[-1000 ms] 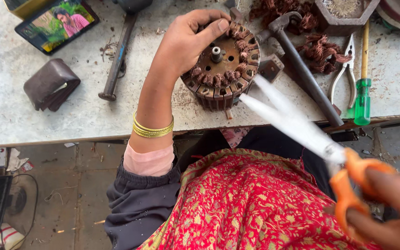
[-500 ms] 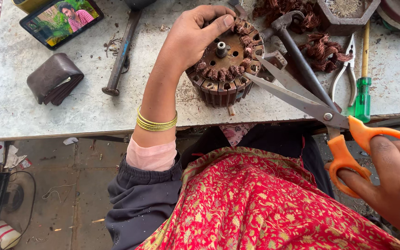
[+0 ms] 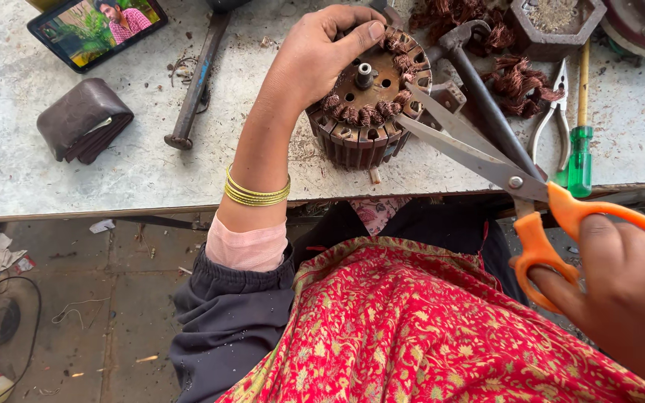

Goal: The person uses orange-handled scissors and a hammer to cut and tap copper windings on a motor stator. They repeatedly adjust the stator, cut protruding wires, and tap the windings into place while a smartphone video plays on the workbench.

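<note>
Grey workbench [image 3: 113, 172], hands: stator [image 3: 367, 112], scissors [image 3: 487, 160]

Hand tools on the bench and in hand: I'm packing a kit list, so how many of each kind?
Scissors, orange handles, in the right hand: 1
Hammer: 1
Pliers: 1
Screwdriver, green handle: 1
Long metal bar tool: 1
Total: 5
</note>
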